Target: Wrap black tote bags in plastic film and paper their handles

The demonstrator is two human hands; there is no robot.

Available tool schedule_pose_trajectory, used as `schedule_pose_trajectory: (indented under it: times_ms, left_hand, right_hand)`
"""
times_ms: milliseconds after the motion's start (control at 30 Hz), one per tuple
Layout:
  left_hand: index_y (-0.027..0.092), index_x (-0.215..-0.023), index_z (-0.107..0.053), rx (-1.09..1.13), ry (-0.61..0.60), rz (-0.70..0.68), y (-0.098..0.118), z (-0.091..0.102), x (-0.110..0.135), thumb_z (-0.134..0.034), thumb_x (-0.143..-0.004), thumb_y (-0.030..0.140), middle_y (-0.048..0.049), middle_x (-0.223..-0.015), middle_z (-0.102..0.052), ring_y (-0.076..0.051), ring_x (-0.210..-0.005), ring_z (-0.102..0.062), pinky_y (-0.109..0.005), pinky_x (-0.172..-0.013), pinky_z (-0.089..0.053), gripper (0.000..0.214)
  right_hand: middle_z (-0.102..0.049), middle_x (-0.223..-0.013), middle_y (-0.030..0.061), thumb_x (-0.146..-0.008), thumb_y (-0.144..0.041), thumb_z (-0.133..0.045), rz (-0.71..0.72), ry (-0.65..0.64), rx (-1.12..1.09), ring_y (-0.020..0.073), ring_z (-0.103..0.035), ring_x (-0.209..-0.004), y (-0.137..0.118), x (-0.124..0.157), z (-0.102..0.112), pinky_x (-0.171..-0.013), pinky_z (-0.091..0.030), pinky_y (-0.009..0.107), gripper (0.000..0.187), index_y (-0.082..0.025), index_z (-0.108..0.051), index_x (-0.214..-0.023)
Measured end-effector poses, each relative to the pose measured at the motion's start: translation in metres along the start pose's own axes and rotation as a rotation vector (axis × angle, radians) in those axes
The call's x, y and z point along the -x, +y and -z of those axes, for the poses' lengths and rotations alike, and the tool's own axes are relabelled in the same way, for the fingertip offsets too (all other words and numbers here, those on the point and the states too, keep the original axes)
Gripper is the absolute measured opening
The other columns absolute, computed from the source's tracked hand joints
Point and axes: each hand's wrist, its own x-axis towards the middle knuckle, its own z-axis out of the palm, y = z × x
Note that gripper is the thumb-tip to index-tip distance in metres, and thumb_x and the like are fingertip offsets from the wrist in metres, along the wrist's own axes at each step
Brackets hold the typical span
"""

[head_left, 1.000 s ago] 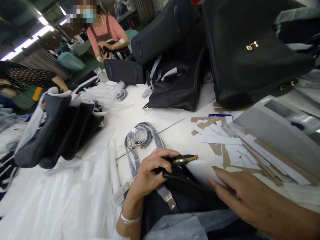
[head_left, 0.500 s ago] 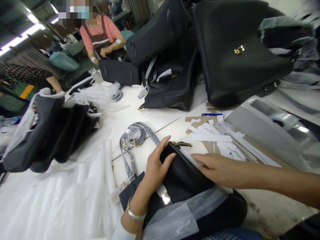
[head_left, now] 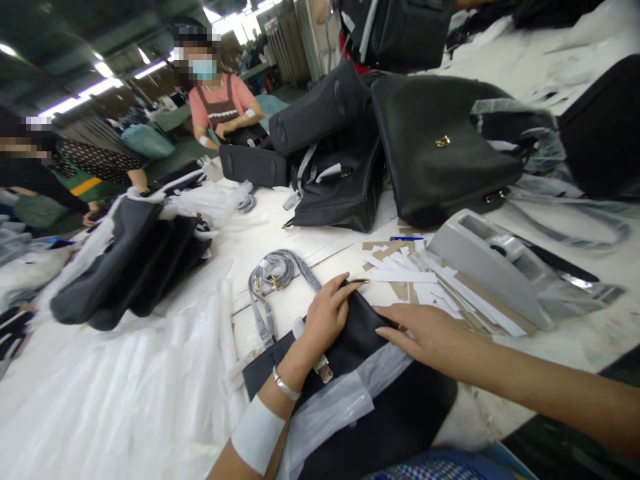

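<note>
A black handbag lies in front of me, with translucent film wrapped over its handle and a metal clasp on a strap. My left hand is closed over the bag's upper edge, its fingers by a zipper end. At the opposite end of that edge, my right hand pinches the black material between thumb and fingers. The inside of the bag is out of sight. Beyond my left hand, a wrapped shoulder strap is coiled on the white table.
Paper and card strips lie beside a grey tape dispenser. Black bags stand at the back; more black pieces are stacked left. Clear plastic sleeves cover the left front. A masked co-worker handles a bag across the table.
The camera view has shifted, showing more of the right side. My left fingers have moved over the zipper end. The white strip by my right hand no longer shows at the bag's edge.
</note>
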Motion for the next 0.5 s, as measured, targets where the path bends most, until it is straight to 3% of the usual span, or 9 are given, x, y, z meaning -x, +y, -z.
schedule_pose_trajectory:
  times_ms: [100,167,233,300,367,433,500]
  left_hand:
    - [0.028,-0.139,-0.053,-0.067,-0.034,0.021,-0.001,-0.006,-0.001,-0.041,-0.09,0.008,-0.0047,-0.15,-0.047,-0.022,-0.133,-0.049,-0.041,-0.114,-0.039,0.054]
    - [0.027,-0.142,-0.05,-0.073,-0.049,0.027,0.001,-0.008,-0.003,-0.04,-0.091,0.009,-0.0064,-0.151,-0.046,-0.023,-0.132,-0.05,-0.041,-0.112,-0.04,0.055]
    - [0.024,-0.142,-0.05,-0.068,-0.079,0.022,0.006,-0.002,-0.004,-0.04,-0.092,0.01,-0.0094,-0.152,-0.045,-0.023,-0.133,-0.05,-0.041,-0.112,-0.039,0.052]
    - [0.022,-0.14,-0.052,-0.074,-0.099,0.014,0.014,0.018,-0.001,-0.046,-0.091,0.013,-0.0112,-0.153,-0.042,-0.025,-0.136,-0.047,-0.041,-0.113,-0.037,0.05]
    - [0.023,-0.138,-0.054,-0.081,-0.054,0.038,0.023,0.052,0.012,-0.054,-0.089,0.018,-0.0101,-0.151,-0.046,-0.026,-0.135,-0.048,-0.04,-0.114,-0.037,0.049]
    - [0.024,-0.134,-0.058,-0.057,0.104,0.134,0.031,0.09,0.044,-0.057,-0.09,0.024,-0.0079,-0.14,-0.058,-0.025,-0.127,-0.056,-0.038,-0.111,-0.041,0.044]
    - [0.022,-0.126,-0.064,-0.001,0.355,0.306,0.037,0.119,0.092,-0.054,-0.093,0.03,-0.0071,-0.122,-0.07,-0.022,-0.111,-0.066,-0.035,-0.103,-0.048,0.035]
  right_hand:
    - [-0.057,-0.139,0.0161,-0.094,-0.035,-0.053,0.146,0.209,0.179,0.0336,-0.051,-0.129,-0.005,0.001,-0.003,-0.108,-0.041,0.053,0.038,-0.018,-0.065,-0.126]
    - [-0.047,-0.149,0.0154,-0.095,-0.037,-0.051,0.247,0.215,0.225,0.0319,-0.039,-0.14,-0.006,0.002,-0.013,-0.115,-0.035,0.053,0.048,-0.016,-0.055,-0.138]
    - [-0.045,-0.15,0.0155,-0.096,-0.042,-0.049,0.285,0.134,0.248,0.0323,-0.038,-0.141,-0.002,0.004,-0.027,-0.114,-0.035,0.054,0.053,-0.015,-0.051,-0.141]
    - [-0.044,-0.151,0.0148,-0.097,-0.045,-0.045,0.266,0.075,0.259,0.0324,-0.042,-0.139,0.007,0.004,-0.042,-0.112,-0.038,0.054,0.053,-0.015,-0.053,-0.14]
    - [-0.039,-0.154,0.0136,-0.098,-0.046,-0.04,0.259,0.062,0.253,0.0312,-0.043,-0.138,0.017,0.002,-0.052,-0.112,-0.039,0.052,0.054,-0.015,-0.05,-0.142]
    - [-0.036,-0.156,0.0141,-0.099,-0.047,-0.037,0.29,0.066,0.243,0.0311,-0.043,-0.138,0.026,-0.001,-0.056,-0.113,-0.039,0.052,0.057,-0.014,-0.047,-0.144]
    - [-0.037,-0.156,0.0144,-0.098,-0.045,-0.037,0.341,0.087,0.227,0.031,-0.043,-0.138,0.033,-0.005,-0.058,-0.113,-0.038,0.053,0.055,-0.014,-0.048,-0.143]
